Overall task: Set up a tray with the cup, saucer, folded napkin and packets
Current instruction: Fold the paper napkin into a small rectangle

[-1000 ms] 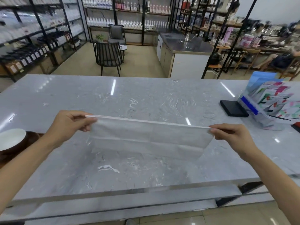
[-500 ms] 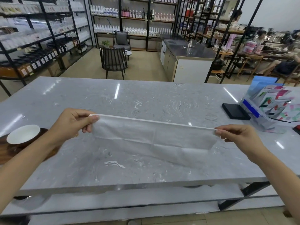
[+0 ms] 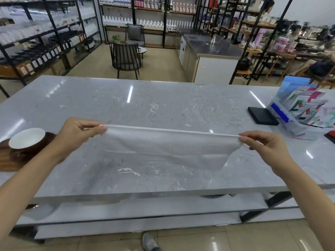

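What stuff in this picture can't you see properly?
All in the head view:
- Wooden tray: cut off by the left edge and partly behind the left hand.
- Cup: none in sight, only the saucer.
- Napkin: its lower part is blurred, so the fold count is unclear; the right hand covers one corner.
- Packets in the clear holder: printing too small to read, cut off by the right edge.

napkin stretched above table | left hand, right hand pinch its top corners
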`<act>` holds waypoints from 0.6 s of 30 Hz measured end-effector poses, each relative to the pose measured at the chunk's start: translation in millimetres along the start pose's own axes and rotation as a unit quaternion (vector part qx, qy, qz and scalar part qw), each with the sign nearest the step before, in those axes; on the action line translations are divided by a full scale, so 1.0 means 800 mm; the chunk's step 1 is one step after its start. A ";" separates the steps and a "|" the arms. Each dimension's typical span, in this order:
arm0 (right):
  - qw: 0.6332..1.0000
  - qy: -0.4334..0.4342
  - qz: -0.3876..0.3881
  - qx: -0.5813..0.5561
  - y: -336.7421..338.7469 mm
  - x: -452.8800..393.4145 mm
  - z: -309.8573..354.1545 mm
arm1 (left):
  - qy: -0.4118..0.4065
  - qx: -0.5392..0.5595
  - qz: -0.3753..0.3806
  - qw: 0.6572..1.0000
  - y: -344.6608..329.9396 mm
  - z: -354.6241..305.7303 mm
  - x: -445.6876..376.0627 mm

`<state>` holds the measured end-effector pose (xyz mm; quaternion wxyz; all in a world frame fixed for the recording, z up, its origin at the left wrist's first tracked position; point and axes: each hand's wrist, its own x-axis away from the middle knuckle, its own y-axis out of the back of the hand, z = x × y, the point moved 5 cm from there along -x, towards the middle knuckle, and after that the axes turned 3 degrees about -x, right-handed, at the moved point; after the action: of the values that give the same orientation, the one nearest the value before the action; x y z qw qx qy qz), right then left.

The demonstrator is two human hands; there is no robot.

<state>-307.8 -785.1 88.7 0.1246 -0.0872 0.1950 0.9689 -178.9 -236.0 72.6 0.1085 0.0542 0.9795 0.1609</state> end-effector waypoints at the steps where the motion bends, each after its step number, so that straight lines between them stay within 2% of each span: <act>1: 1.000 0.003 0.008 -0.004 0.000 0.003 -0.002 | -0.002 0.003 0.015 1.000 -0.003 0.003 0.004; 5: 0.999 0.009 0.005 -0.042 0.005 0.009 -0.010 | -0.006 0.051 0.039 0.998 -0.009 0.009 0.012; 8: 0.997 -0.008 -0.001 -0.074 0.004 0.005 -0.020 | 0.025 0.077 0.044 0.996 -0.015 0.017 0.011; 13: 0.992 -0.080 -0.028 -0.089 -0.017 -0.026 -0.066 | 0.136 0.060 0.043 0.988 -0.044 0.056 -0.027; 18: 0.980 -0.184 -0.036 -0.067 -0.046 -0.078 -0.142 | 0.201 -0.003 0.043 0.979 -0.090 0.127 -0.077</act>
<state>-224.5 -810.5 -14.5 0.1870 0.0779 0.1004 0.9741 -100.9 -281.4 -32.8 -0.0971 0.0628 0.9776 0.1761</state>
